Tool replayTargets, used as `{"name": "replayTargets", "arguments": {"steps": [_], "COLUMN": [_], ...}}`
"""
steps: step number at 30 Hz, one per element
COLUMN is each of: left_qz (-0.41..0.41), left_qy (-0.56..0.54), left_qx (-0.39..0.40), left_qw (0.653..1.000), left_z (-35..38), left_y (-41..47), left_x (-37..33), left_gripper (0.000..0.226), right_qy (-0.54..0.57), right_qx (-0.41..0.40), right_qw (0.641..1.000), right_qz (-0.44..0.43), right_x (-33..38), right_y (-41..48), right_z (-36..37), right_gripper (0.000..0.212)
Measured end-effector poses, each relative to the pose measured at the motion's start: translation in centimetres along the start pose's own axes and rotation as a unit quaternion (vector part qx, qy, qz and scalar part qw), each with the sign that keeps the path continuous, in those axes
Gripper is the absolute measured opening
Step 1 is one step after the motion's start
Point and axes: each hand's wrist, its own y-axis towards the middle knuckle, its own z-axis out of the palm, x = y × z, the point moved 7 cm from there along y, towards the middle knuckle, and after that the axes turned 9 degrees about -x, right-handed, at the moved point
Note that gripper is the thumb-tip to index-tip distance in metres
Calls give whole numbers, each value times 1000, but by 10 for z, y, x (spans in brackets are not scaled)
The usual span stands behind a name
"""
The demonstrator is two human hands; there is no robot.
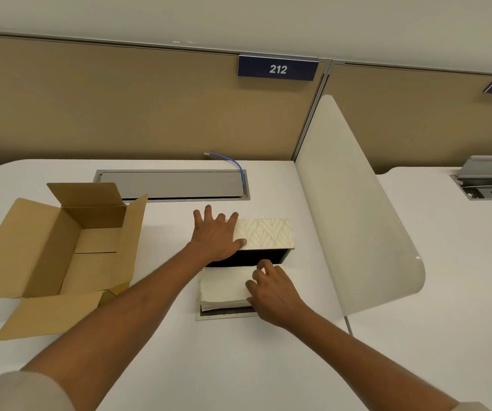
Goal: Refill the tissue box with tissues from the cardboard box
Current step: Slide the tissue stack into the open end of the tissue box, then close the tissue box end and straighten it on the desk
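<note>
A cream leaf-patterned tissue box (268, 234) lies on the white desk with its dark open side facing me. My left hand (216, 235) rests flat on its left part, fingers spread, thumb at the opening's edge. In front of the opening lies a stack of white tissues (224, 287) on a flat grey panel (227, 315). My right hand (271, 287) grips the stack's right end, with the fingers curled over its top. An open brown cardboard box (69, 247) stands at the left, and no tissues show inside it.
A grey cable hatch (173, 185) with a blue network cable (235, 166) runs along the back of the desk. A white rounded divider panel (354, 209) stands just right of the tissue box. A tan partition wall with a "212" sign (278, 68) is behind.
</note>
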Motion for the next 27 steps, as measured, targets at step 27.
{"name": "replayTargets", "arguments": {"steps": [27], "left_qz": [40], "left_qy": [22], "left_qx": [-94], "left_qw": [995], "left_z": [11], "left_y": [-94], "left_x": [-40], "left_gripper": [80], "right_qy": [-23], "right_qx": [-79], "right_qw": [996], "right_qz": [-37], "right_x": [42], "right_y": [-59], "right_z": [5], "right_gripper": [13]}}
